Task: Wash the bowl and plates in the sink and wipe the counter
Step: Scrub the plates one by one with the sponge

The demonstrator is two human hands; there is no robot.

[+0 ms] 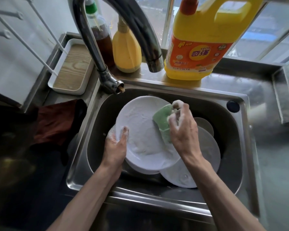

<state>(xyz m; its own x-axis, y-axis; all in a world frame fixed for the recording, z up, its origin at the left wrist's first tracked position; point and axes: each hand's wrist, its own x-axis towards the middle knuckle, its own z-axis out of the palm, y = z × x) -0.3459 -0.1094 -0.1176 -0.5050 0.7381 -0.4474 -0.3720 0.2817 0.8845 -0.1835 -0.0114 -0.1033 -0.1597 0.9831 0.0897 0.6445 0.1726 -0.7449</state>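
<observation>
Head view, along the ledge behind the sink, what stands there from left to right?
white tray → brown sauce bottle → small yellow bottle → large yellow detergent jug

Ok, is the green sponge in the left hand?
No, the right hand grips the green sponge; the left hand holds the soapy plate.

Plate (140, 130): white, under white foam. Sponge (162, 120): green. Sink (140, 195): grey steel. Far jug (198, 39): yellow, orange label, red cap. Small bottle (126, 49): yellow. Left tray (68, 91): white rim, pale wood-grain base. Left cloth (57, 124): dark red-brown.
</observation>
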